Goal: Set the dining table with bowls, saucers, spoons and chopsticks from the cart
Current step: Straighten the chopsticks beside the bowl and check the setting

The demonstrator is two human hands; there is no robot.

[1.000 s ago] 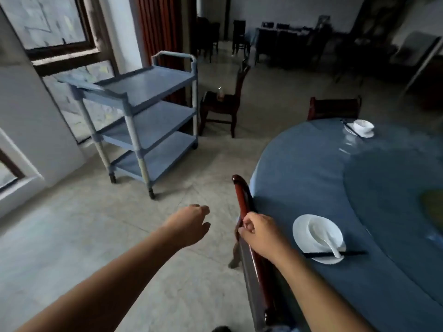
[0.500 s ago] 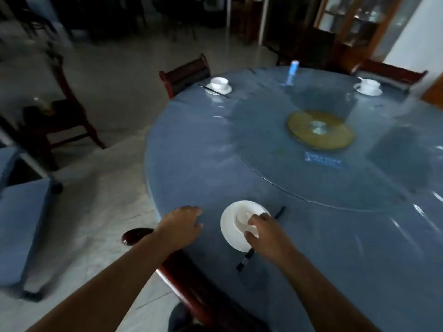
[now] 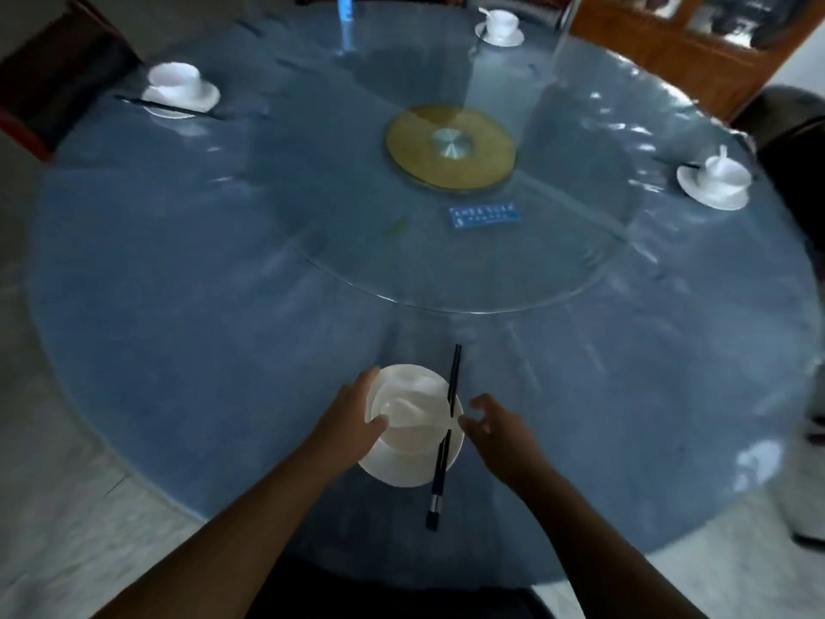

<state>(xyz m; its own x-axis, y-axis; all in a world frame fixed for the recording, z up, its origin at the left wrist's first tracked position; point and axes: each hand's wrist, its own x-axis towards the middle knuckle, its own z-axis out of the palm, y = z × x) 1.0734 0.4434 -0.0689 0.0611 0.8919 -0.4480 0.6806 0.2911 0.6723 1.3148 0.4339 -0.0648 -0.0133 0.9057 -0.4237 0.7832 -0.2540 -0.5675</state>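
Note:
On the near edge of the round blue table (image 3: pixel 178 306) a white bowl (image 3: pixel 413 417) sits on a white saucer (image 3: pixel 397 471). Black chopsticks (image 3: pixel 439 475) lie across the saucer's right side, pointing away from me. My left hand (image 3: pixel 346 422) grips the bowl's left rim between thumb and fingers. To the right of the bowl, my right hand (image 3: pixel 495 428) has its fingers curled and apart, with the thumb tip at the rim by the chopsticks. The inside of the bowl is blurred, so a spoon cannot be made out.
Three more bowl-and-saucer settings stand at the far left (image 3: pixel 181 89), far middle (image 3: pixel 500 26) and right (image 3: pixel 716 180). A glass turntable (image 3: pixel 446 261) with a gold hub (image 3: pixel 451 147) fills the centre. A red chair (image 3: pixel 58 78) and a wooden cabinet (image 3: pixel 669 42) lie beyond.
I turned from the cart and chair to face the table squarely. My right hand left the chair back, touched the bowl, then drew right; my left hand came onto the bowl's left rim.

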